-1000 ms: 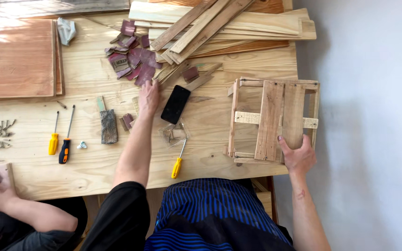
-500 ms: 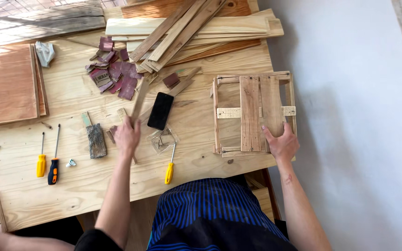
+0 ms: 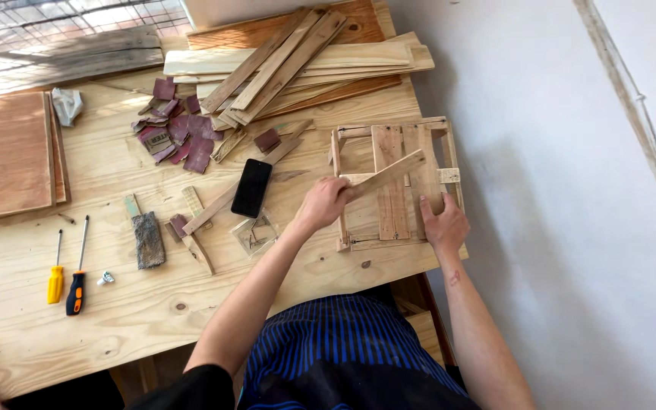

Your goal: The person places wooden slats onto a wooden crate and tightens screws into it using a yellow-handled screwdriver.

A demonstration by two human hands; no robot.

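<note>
**Slat held over slatted frame, right end of bench**

The pale, narrow wooden slat (image 3: 390, 173) lies tilted across the small rectangular frame of rough wooden slats (image 3: 393, 184), which sits flat near the right edge of the light pine workbench (image 3: 153, 304). Left hand (image 3: 322, 205) is closed round the slat's lower end, at the frame's left rail. Right hand (image 3: 443, 225) rests with fingers spread on the frame's lower right corner, pressing it down, gripping nothing.

Left of the frame: a black phone (image 3: 252, 187), face up, on a long thin strip. Further left of the frame: a grey sanding block (image 3: 148, 240), then a yellow-handled screwdriver (image 3: 55, 282) and an orange-and-black one (image 3: 76, 291). Beyond the frame, up-left: scraps of maroon sandpaper (image 3: 178, 137) and a stack of long planks (image 3: 298, 61).

Risk, as judged: the slat is held at one end only, so its free end could swing or slip off the rail. The frame lies close to the bench edge; a sideways push could slide it off.
</note>
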